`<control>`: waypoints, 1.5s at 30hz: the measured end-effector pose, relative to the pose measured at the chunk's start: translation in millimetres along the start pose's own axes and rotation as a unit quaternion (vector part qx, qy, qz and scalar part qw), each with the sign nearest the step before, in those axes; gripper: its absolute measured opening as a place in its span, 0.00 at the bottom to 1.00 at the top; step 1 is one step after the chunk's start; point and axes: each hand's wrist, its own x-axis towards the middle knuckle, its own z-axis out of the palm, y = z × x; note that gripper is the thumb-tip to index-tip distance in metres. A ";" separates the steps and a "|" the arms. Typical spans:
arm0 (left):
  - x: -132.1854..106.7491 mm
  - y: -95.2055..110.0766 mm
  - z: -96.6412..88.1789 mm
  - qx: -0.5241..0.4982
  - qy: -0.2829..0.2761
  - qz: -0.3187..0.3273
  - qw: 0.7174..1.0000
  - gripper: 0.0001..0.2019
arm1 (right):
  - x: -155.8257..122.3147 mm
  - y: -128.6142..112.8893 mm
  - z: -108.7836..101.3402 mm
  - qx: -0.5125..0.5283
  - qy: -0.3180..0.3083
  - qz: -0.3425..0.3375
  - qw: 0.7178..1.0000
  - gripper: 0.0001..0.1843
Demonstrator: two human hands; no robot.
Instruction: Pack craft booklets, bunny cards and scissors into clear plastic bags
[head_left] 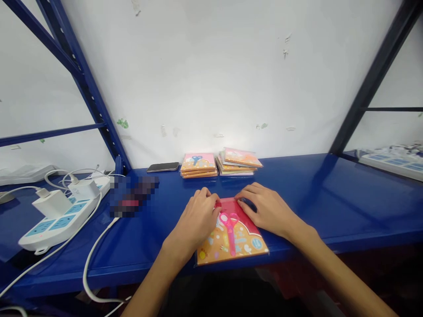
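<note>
A flat craft pack (pixel 246 240) in clear plastic lies at the front edge of the blue table. Its cover is orange and red, and pink children's scissors (pixel 231 233) show on its front. My left hand (pixel 200 213) rests over the pack's upper left corner, fingers bent and closed on its edge. At the upper right corner my right hand (pixel 266 207) has its thumb and fingers pinched on the top edge. The fingertips of both hands are partly hidden, so how much plastic they grip is hard to see.
Two stacks of similar packs, a left one (pixel 198 165) and a right one (pixel 239 162), stand near the wall. A phone (pixel 162 167) lies beside them. To the left are a blurred-out device (pixel 135 198) on a white cable (pixel 86 268) and a power strip (pixel 61 222) with chargers.
</note>
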 end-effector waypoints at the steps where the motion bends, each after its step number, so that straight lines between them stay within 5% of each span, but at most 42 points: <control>1: 0.0 0.5 0.2 0.004 -0.003 0.002 1.000 0.15 | -0.3 -0.8 -0.4 0.011 0.003 -0.010 1.000 0.14; 6: 0.3 2.9 -0.8 0.019 -0.020 0.038 0.999 0.16 | -1.4 -3.7 -0.8 0.063 -0.022 -0.063 0.996 0.17; 22: -2.8 0.7 -6.4 0.019 -0.021 0.043 0.999 0.18 | 7.0 -8.1 0.0 0.044 -0.018 -0.006 0.999 0.16; 39: -4.0 10.2 -3.7 0.070 -0.040 0.066 0.995 0.16 | 12.8 -22.3 -4.7 0.025 -0.070 -0.028 0.997 0.23; 45: -9.3 8.7 -13.3 0.104 -0.058 -0.012 0.993 0.15 | 11.0 -14.6 -7.2 0.026 -0.070 0.035 0.997 0.23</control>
